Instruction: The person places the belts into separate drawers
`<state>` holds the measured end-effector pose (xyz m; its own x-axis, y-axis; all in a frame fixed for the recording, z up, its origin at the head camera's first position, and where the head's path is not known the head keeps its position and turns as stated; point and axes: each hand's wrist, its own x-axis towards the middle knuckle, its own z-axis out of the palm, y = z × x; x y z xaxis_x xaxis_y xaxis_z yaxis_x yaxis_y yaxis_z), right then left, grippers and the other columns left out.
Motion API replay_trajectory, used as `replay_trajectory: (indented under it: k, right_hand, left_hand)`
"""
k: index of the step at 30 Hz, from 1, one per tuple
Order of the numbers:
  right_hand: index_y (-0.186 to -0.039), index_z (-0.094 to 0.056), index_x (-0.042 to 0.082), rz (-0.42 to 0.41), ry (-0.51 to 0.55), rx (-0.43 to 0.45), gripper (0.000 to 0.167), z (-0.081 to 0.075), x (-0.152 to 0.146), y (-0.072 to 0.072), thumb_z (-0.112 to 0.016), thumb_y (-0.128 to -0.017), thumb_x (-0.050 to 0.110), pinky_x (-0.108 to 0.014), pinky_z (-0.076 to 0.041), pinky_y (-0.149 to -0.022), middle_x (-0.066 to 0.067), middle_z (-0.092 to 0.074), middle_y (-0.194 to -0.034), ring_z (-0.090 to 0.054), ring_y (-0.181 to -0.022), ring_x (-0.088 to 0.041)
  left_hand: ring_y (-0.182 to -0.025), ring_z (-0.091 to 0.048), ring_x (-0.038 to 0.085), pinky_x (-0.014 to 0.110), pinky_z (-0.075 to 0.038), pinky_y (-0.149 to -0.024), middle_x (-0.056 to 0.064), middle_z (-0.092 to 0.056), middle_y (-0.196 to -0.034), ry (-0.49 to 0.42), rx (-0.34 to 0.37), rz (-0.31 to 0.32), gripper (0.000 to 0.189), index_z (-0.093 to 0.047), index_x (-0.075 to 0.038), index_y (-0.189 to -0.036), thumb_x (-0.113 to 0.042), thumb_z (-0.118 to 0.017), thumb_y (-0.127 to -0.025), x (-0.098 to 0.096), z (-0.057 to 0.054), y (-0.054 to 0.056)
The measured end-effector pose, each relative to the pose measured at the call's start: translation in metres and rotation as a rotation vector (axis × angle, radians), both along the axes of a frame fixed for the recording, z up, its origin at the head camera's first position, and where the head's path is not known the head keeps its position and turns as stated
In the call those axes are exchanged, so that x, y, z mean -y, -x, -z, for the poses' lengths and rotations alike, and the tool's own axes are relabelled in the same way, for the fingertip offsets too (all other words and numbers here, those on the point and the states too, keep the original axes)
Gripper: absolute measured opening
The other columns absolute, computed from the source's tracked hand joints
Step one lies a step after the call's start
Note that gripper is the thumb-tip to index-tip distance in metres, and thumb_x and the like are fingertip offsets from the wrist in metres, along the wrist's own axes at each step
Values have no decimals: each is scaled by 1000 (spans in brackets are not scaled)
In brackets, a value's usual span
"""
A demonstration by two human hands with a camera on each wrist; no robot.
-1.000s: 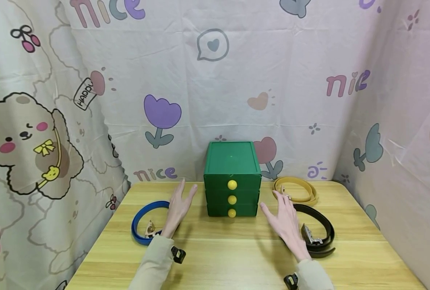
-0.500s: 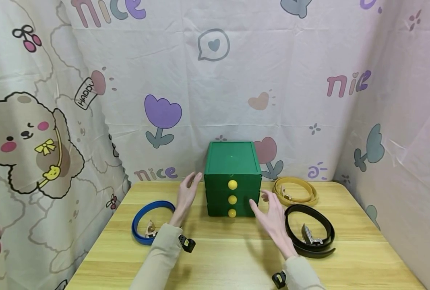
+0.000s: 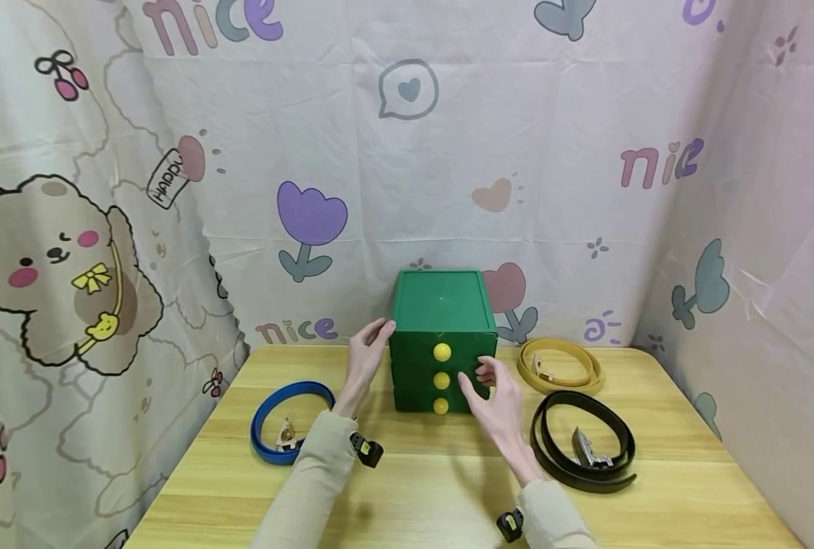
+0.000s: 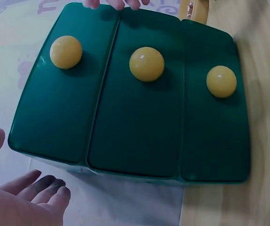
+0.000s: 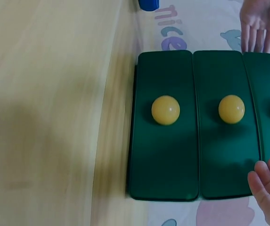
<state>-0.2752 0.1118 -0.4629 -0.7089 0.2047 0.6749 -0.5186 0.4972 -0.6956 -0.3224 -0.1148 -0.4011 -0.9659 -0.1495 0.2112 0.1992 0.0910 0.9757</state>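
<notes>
A small green drawer box (image 3: 444,301) with three stacked drawers, each with a round yellow knob (image 3: 442,352), stands at the back middle of the table. My left hand (image 3: 366,358) is at its left side, thumb near the top left edge of the front. In the left wrist view the fingers of that hand (image 4: 31,197) are loosely bent, with nothing between them and the thumb. By the right side of the front is my right hand (image 3: 499,400), fingers spread from the thumb. The right wrist view shows its fingertips (image 5: 261,165) overlapping the drawers' edge, holding nothing.
A coiled blue belt (image 3: 259,427) lies left of the box, partly behind the left forearm. On the right are a coiled black belt (image 3: 602,483) and, farther back, a yellow belt (image 3: 595,374). A printed curtain (image 3: 441,175) hangs behind the wooden table (image 3: 421,488).
Both hands have come in toward the drawer box, the left moving right and slightly up, the right moving left. The box and belts have stayed put.
</notes>
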Motion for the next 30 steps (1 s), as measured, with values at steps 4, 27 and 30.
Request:
replay_trajectory:
  k: [4,27,30]
  right_hand:
    - [-112,-67,2,-13,16,8,38,0,6,3,-83,-81,18,-31,-56,-73,-12,-70,-89,-68,-78,-25]
    - [-109,-66,4,-86,40,9,32,-7,36,21,-81,-85,19,-36,-60,-69,-9,-72,-82,-69,-72,-24]
    - [-107,-66,5,-92,46,11,30,-9,38,23,-81,-85,19,-34,-60,-68,-8,-72,-81,-69,-71,-21]
  left_hand:
    - [-133,-58,30,46,-44,-114,17,-64,-138,-23,-20,-12,50,-62,-4,-137,-33,-67,-97,-5,-5,1]
    - [-113,-69,31,45,-53,-100,18,-73,-121,77,-57,-93,33,-73,-4,-122,-18,-69,-93,-7,-10,12]
    - [-115,-68,32,46,-52,-102,19,-72,-123,82,-55,-76,33,-73,-3,-123,-18,-69,-93,-6,-12,11]
